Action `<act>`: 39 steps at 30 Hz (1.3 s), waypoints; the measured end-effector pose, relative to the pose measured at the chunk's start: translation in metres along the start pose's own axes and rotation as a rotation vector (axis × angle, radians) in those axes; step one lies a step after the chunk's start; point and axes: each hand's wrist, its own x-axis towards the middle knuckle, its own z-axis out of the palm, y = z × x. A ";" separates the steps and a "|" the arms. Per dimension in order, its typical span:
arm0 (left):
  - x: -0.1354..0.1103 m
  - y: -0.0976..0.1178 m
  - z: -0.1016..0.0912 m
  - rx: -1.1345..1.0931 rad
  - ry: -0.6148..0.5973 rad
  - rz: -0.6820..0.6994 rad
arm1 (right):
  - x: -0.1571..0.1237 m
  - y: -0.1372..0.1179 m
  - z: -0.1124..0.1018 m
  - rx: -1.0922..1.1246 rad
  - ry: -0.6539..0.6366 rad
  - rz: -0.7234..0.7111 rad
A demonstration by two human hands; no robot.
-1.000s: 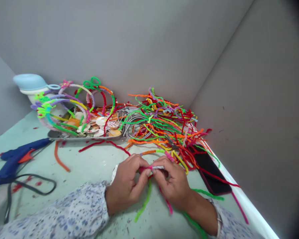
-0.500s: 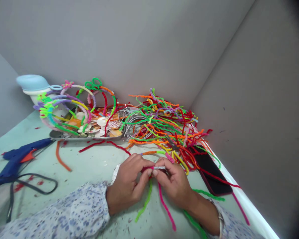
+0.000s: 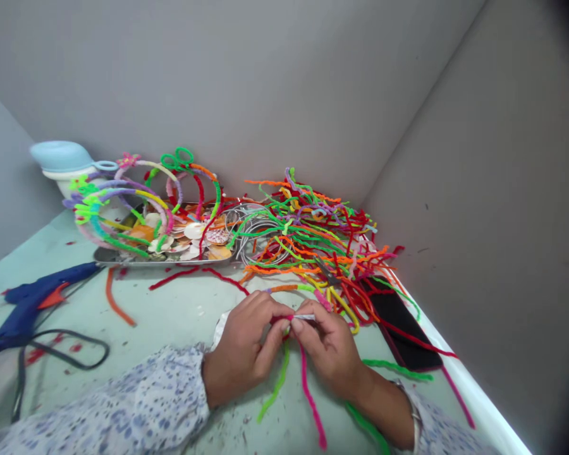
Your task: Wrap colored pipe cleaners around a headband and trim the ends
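Between my two hands is a headband with a bare silver end (image 3: 305, 317) and a stretch wrapped in pink. My left hand (image 3: 252, 341) is closed, thumb and forefinger pinching the pink-wrapped part. At the silver end, the thumb and fingers of my right hand (image 3: 329, 344) pinch too, their tips almost meeting the left ones. A pink pipe cleaner (image 3: 312, 398) hangs from under the right fingertips. Beside it a lime-green pipe cleaner (image 3: 275, 388) trails down. Behind the fingers shows an arc in purple, orange, green and pink (image 3: 284, 289); its link to the held part is hidden.
A metal tray (image 3: 171, 262) holds shells and several fuzzy headbands (image 3: 123, 188). Right of it lie wire hoops (image 3: 260, 234), a heap of pipe cleaners (image 3: 313, 221) and pliers (image 3: 327, 270). A phone (image 3: 408, 335) lies right, a blue glue gun (image 3: 42, 294) left, near a cup (image 3: 69, 164).
The pink pipe cleaner's hanging end has swung slightly left and down. My right hand and forearm have shifted a little left; my left hand stays in place.
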 end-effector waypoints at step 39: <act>0.005 -0.004 0.003 0.110 -0.064 -0.080 | 0.003 0.006 0.001 -0.081 0.148 0.004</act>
